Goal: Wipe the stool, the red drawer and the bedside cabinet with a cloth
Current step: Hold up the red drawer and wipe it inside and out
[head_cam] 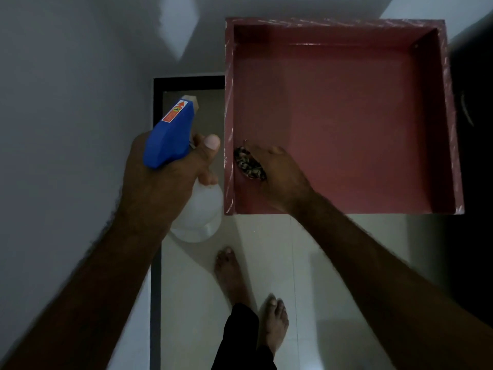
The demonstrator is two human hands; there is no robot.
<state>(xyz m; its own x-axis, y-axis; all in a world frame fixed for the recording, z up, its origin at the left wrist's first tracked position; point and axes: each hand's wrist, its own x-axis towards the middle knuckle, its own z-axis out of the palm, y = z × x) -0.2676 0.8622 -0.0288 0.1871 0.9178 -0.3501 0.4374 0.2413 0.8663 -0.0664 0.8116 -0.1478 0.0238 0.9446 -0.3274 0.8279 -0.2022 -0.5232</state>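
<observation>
Left hand [165, 182] grips spray bottle [204, 212] between wall [66, 102] and red drawer [346, 116].

The drawer [346, 116] fills the frame's upper right; the cloth [249, 162] lies in its lower-left corner under the right hand [281, 177]. Just left of it, the left hand [162, 182] holds the spray bottle [198, 209].

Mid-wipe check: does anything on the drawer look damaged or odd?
Yes: the red drawer has whitish streaks on its rim, thickest along the far and right edges, like scuffs or peeling film; too dim to tell which. Nothing looks spilled.
</observation>
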